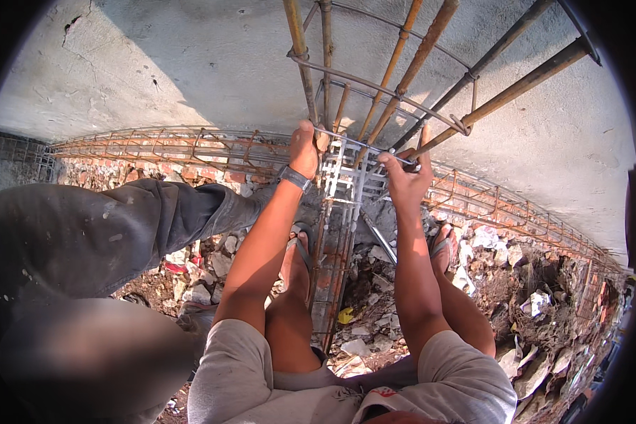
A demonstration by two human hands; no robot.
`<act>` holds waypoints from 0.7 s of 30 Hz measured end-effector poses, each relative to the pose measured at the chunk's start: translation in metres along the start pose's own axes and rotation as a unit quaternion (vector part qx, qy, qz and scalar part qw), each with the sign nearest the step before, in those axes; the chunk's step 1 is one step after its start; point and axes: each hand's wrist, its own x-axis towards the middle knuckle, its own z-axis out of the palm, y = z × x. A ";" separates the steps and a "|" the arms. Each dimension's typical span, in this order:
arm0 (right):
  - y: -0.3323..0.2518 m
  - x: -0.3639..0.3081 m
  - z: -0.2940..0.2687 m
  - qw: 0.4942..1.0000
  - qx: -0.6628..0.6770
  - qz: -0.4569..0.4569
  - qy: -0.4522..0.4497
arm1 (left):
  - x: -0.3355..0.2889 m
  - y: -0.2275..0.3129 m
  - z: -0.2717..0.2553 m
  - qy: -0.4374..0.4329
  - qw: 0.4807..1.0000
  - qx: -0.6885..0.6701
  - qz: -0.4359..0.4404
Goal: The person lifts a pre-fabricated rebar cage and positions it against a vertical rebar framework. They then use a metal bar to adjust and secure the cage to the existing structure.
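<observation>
head view: left hand (304,150) clamped round a rusty vertical rebar (300,63) of the column cage, right hand (405,178) gripping a wire stirrup (374,83) w/ fingers closed, both over the rubble trench (374,311); co-worker's grey trouser leg (120,226) at left.

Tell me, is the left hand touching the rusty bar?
Touching. The head view shows the left hand wrapped around the rusty bar, fingers closed on it where the wire tie crosses.

Rebar cage (374,92) before a concrete wall (155,63) — rubble (374,283) below.
</observation>
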 end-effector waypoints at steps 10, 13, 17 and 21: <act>0.018 0.005 -0.007 1.000 0.016 -0.019 -0.013 | -0.006 -0.004 -0.007 -0.001 0.995 -0.101 0.003; 0.005 -0.001 0.004 1.000 -0.007 -0.029 0.000 | 0.008 -0.009 -0.043 0.055 0.993 0.078 0.072; 0.015 -0.002 0.005 0.998 -0.031 -0.054 0.010 | -0.008 -0.022 -0.031 0.126 0.945 0.289 0.091; 0.015 -0.001 0.001 1.000 0.000 0.001 0.009 | -0.068 -0.032 -0.020 0.121 0.876 0.398 0.245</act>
